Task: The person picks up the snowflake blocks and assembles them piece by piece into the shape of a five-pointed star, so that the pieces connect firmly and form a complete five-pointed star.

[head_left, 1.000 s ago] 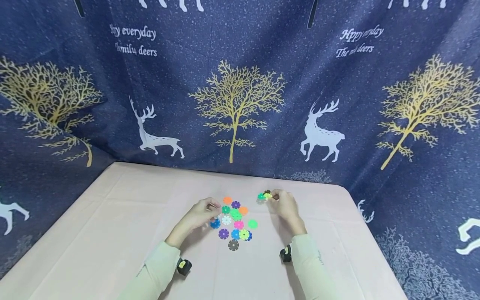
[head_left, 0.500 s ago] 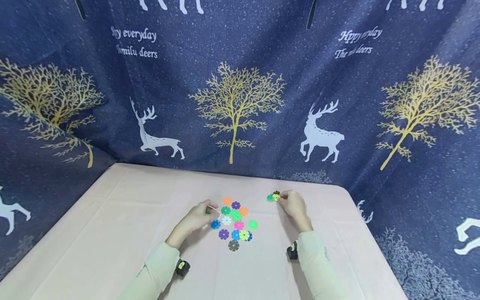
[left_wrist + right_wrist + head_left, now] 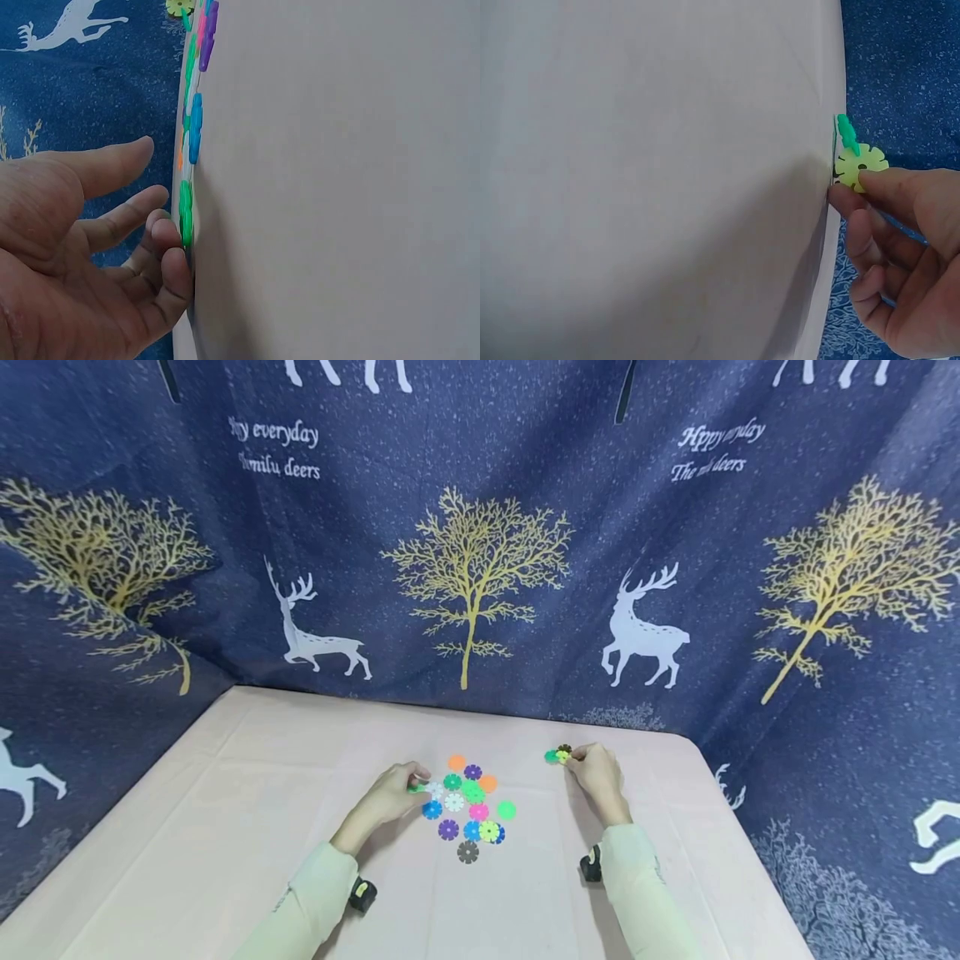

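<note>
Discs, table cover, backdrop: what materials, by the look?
Discs: probably rigid plastic, smooth and rather matte; solid bright colour, clean-cut notches, flat shape.
Table cover: likely thin fabric, matte; straight fold creases and a softly rounded corner, though a coated sheet is possible.
Backdrop: looks like printed cloth, dull finish; it hangs in soft folds that bend the printed trees and lettering.
</note>
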{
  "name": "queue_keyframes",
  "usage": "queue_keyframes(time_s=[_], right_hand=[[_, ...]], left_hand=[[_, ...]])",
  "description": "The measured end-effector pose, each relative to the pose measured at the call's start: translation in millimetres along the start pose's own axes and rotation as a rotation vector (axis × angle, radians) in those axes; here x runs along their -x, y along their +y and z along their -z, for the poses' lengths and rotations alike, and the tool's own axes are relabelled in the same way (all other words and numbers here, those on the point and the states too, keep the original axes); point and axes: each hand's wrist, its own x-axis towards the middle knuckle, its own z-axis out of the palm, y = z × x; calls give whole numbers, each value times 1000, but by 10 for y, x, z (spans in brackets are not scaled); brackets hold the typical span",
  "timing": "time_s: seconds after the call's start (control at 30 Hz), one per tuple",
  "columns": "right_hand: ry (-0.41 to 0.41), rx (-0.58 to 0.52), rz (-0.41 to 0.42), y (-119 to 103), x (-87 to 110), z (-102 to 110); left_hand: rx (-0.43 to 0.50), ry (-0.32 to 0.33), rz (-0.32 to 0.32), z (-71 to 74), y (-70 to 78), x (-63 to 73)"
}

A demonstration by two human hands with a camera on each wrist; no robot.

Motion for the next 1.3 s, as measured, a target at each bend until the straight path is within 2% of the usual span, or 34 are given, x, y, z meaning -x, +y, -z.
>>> queue_keyframes(time_s=[0.17, 0.43, 0.9, 1.3], right_hand=[[-3, 9, -8, 27, 20, -7], [-18, -6, -32, 35, 57, -6], [18, -95, -48, -38, 215, -35], [-27, -116, 27, -268, 341, -85]], left_hand=[[-23, -1, 4, 13, -33, 10], [16, -25, 48, 63, -104, -7], [94, -64, 64, 110, -178, -54], [88, -65, 82, 143, -139, -52]])
